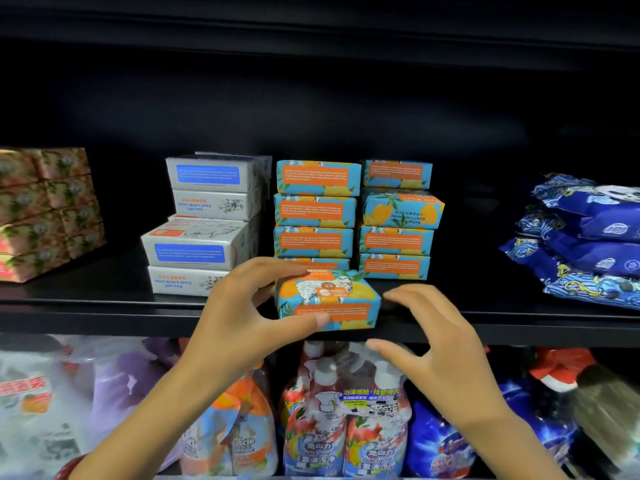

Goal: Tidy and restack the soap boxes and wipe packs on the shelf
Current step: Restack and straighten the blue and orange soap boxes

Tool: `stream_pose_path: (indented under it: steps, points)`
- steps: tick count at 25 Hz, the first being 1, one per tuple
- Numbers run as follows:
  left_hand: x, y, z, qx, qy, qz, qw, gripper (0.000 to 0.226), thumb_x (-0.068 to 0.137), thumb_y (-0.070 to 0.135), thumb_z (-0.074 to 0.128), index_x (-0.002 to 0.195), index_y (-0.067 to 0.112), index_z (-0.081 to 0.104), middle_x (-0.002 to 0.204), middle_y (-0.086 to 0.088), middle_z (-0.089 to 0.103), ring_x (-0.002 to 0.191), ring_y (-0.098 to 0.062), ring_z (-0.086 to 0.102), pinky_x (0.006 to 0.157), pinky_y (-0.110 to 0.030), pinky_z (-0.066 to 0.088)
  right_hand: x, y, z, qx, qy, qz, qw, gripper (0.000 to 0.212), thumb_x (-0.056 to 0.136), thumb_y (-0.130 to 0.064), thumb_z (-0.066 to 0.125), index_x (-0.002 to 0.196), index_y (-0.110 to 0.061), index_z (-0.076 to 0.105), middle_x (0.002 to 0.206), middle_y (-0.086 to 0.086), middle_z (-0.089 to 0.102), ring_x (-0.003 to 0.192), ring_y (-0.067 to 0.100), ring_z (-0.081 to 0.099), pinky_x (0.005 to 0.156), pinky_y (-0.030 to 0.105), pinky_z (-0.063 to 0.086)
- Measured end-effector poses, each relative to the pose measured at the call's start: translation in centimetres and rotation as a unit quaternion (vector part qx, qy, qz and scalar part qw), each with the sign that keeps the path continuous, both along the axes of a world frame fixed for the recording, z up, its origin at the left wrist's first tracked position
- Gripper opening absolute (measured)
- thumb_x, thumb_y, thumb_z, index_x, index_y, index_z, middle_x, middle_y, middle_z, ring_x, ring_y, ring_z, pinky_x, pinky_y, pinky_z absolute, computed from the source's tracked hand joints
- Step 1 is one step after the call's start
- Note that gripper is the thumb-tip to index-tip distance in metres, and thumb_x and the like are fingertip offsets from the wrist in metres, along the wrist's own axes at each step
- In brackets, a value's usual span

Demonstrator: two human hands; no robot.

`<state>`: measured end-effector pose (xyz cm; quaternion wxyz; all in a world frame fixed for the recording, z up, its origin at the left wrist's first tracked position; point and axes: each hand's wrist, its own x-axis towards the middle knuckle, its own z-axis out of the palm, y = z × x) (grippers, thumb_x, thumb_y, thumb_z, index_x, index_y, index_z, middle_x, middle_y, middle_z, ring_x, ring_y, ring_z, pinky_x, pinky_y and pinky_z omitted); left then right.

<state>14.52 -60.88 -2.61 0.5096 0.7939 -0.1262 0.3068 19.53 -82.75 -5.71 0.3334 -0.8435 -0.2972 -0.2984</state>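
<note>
While grey soap stack sits skewed, toppling could be caused by nudge. By left hand blue-orange soap box is pinched at shelf front lip. Drop onto bottles risked if grip slackens. Long axis left-right, printed top tilted toward viewer. Right hand spread wide just beside box, apparently not touching.

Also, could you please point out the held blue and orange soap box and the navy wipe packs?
Blue and orange soap box (329, 295): head view, top face.
Navy wipe packs (581, 199): head view, top pack.
</note>
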Motion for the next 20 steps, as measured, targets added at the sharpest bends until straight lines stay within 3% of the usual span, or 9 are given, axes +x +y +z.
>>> stream_pose_path:
  steps: [4, 8, 11, 13, 17, 20]
  points:
    - [0.2, 0.3, -0.6, 0.056, 0.002, 0.048, 0.997, 0.048, 0.06, 0.043, 0.082, 0.103, 0.03, 0.065, 0.112, 0.013, 0.061, 0.104, 0.0, 0.06, 0.091, -0.024, 0.049, 0.0, 0.4, -0.5, -0.053, -0.056, -0.037, 0.996, 0.044, 0.071, -0.039, 0.072, 0.107, -0.015, 0.066, 0.106, -0.004, 0.063, 0.102, 0.013, 0.058, 0.085, 0.029, 0.046]
    - [0.2, 0.3, -1.4, 0.169, -0.071, 0.13, 0.974, 0.038, 0.077, 0.034, 0.075, 0.108, 0.013, 0.068, 0.115, 0.005, 0.061, 0.109, -0.005, 0.053, 0.094, -0.014, 0.038, 0.0, 0.3, -0.9, -0.059, -0.06, -0.046, 0.995, 0.041, 0.07, -0.034, 0.076, 0.105, -0.014, 0.067, 0.104, -0.003, 0.064, 0.1, 0.016, 0.06, 0.085, 0.029, 0.045]
    - [0.2, -0.1, -1.5, 0.218, -0.114, 0.157, 0.956, 0.031, 0.078, 0.02, 0.066, 0.106, 0.009, 0.068, 0.112, 0.001, 0.063, 0.108, -0.013, 0.055, 0.095, -0.019, 0.039, 0.0, 0.2, -1.3, -0.066, -0.072, -0.05, 0.994, 0.041, 0.073, -0.034, 0.07, 0.107, -0.013, 0.067, 0.107, -0.001, 0.065, 0.101, 0.02, 0.061, 0.088, 0.031, 0.043]
    - [0.2, -0.3, -1.3, 0.241, -0.129, 0.154, 0.949, 0.034, 0.079, 0.026, 0.063, 0.108, 0.008, 0.067, 0.112, -0.001, 0.063, 0.108, -0.015, 0.055, 0.094, -0.023, 0.04, 0.0, 0.2, -1.6, -0.076, -0.081, -0.055, 0.992, 0.042, 0.071, -0.031, 0.074, 0.108, -0.012, 0.066, 0.108, 0.001, 0.065, 0.102, 0.022, 0.062, 0.09, 0.032, 0.042]
    - [1.0, -0.5, -1.1, 0.3, -0.151, 0.162, 0.928, 0.032, 0.075, 0.024, 0.074, 0.101, 0.007, 0.071, 0.104, -0.004, 0.068, 0.099, -0.025, 0.063, 0.086, -0.028, 0.045, 0.0, 0.4, -1.7, -0.071, -0.104, -0.066, 0.99, 0.04, 0.075, -0.037, 0.066, 0.106, -0.012, 0.067, 0.106, 0.001, 0.066, 0.1, 0.02, 0.062, 0.092, 0.032, 0.039]
    - [1.6, -0.6, -1.0, 0.307, -0.146, 0.179, 0.923, 0.028, 0.072, 0.021, 0.078, 0.096, 0.007, 0.073, 0.099, -0.004, 0.07, 0.093, -0.025, 0.065, 0.081, -0.025, 0.044, 0.1, 0.5, -1.8, -0.066, -0.115, -0.076, 0.988, 0.038, 0.075, -0.036, 0.07, 0.105, -0.012, 0.068, 0.105, 0.001, 0.067, 0.1, 0.021, 0.063, 0.093, 0.036, 0.037]
